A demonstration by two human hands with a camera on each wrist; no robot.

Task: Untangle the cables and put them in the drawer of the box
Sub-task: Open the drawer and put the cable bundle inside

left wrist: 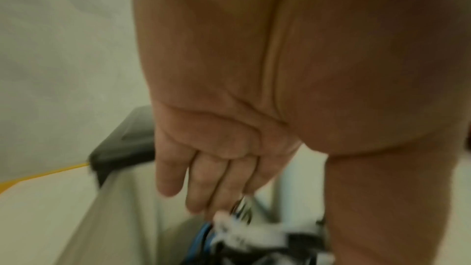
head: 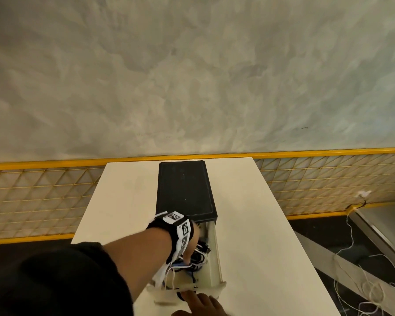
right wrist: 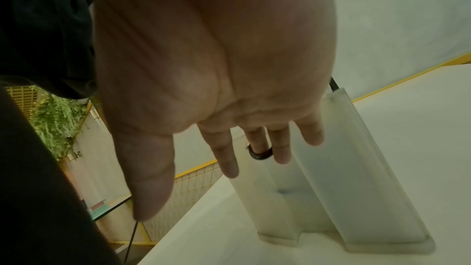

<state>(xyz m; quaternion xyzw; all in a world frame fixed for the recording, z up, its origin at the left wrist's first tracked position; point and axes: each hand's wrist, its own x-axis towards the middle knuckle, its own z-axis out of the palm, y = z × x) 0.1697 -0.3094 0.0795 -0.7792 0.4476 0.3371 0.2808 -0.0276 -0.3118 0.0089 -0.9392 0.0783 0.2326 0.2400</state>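
The black box stands on the white table, its translucent drawer pulled out toward me. A bundle of black, white and blue cables lies inside. My left hand reaches down into the drawer. In the blurred left wrist view its straight fingers and thumb touch the top of the cables. My right hand is at the drawer front, with straight fingers spread against it and a dark ring on one finger.
A yellow-framed mesh fence runs behind and beside the table, under a grey wall. Loose white cord trails on the dark floor at right, near a grey table. A thin black cable hangs past the table's near edge.
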